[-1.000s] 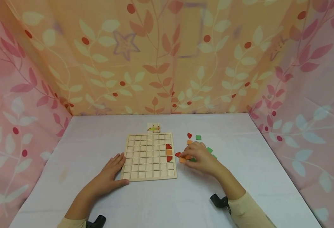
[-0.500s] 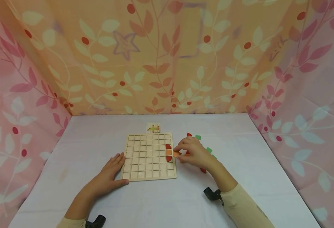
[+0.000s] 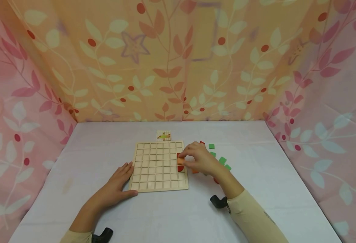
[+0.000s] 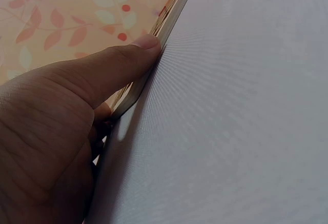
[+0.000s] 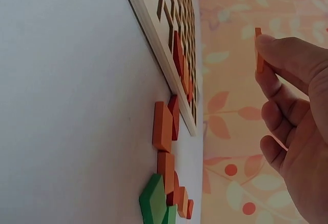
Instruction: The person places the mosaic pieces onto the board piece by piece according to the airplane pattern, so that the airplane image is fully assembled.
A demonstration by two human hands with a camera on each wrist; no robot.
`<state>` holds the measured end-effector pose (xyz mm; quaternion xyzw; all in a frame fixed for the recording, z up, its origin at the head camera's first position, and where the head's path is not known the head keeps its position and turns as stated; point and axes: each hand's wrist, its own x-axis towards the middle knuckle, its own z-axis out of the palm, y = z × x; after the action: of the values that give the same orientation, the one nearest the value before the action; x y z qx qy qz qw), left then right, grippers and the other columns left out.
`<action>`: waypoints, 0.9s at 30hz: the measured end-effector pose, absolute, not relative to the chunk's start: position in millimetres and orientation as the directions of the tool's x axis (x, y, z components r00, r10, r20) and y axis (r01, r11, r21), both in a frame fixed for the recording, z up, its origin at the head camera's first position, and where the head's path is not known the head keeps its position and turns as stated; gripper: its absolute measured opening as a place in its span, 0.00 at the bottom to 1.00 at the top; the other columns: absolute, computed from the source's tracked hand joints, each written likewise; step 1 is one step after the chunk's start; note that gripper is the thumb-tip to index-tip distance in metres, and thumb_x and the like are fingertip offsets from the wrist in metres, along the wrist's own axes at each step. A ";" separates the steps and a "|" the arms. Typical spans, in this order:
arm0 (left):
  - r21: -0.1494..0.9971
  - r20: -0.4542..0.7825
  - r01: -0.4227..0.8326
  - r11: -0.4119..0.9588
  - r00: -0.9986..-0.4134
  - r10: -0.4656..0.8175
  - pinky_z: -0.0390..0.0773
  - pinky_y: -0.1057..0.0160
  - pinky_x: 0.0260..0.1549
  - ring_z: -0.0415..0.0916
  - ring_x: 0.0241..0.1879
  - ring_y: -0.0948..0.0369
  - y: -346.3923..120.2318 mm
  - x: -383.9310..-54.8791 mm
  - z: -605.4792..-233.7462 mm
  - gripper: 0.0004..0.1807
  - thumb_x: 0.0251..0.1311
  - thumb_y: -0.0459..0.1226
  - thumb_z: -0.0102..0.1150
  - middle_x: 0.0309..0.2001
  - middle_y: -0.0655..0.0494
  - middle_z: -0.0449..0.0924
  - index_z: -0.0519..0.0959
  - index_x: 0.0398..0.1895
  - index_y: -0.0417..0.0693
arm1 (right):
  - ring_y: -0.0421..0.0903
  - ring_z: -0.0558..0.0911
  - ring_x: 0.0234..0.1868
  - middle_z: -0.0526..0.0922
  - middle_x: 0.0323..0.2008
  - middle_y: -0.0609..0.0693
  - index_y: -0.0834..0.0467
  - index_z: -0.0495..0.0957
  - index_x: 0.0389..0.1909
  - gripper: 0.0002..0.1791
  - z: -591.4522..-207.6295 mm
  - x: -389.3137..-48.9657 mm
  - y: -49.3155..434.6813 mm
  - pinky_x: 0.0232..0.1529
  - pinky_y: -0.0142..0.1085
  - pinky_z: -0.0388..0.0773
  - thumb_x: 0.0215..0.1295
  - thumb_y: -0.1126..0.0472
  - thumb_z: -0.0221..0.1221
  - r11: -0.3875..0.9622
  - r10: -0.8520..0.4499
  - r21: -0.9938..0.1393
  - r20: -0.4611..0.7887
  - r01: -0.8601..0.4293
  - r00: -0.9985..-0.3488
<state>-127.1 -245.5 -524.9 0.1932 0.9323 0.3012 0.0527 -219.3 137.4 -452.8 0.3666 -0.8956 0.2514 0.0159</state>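
My right hand (image 3: 199, 157) pinches a thin orange square tile (image 5: 259, 51) between thumb and fingertip, over the right side of the wooden grid board (image 3: 153, 168). In the right wrist view the held tile is raised above the table. Two red rounded pieces, the nearer one (image 3: 180, 168) clearest, sit in the board's right column with an orange tile (image 5: 185, 78) between them. My left hand (image 3: 115, 184) rests at the board's left edge, fingers extended, thumb (image 4: 138, 49) against the near side by the corner.
Loose green tiles (image 3: 222, 160) and several orange and red pieces lie right of the board, partly hidden by my right hand. An orange block (image 5: 163, 126) lies close to the board's edge. Behind the board stands a small patterned card (image 3: 163, 135). Floral cloth (image 3: 166, 67) surrounds the table.
My right hand has picked up an orange tile from the loose pieces and moved left with it, over the board's right column. My left hand has stayed in place.
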 end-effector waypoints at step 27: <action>0.574 0.025 0.336 0.747 -0.919 0.394 0.31 0.62 0.79 0.40 0.82 0.43 -245.6 -126.6 -525.1 0.60 0.54 0.61 0.71 0.82 0.44 0.47 0.54 0.80 0.37 | 0.42 0.74 0.51 0.84 0.44 0.38 0.45 0.89 0.50 0.14 -485.0 -238.0 102.3 0.55 0.43 0.67 0.66 0.48 0.69 0.704 -0.599 -0.420 0.083 -0.573 -0.796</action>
<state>-126.6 -245.6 -525.1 0.1955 0.9332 0.2974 0.0492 -238.0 102.3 -485.0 0.3178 -0.9225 0.2172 -0.0297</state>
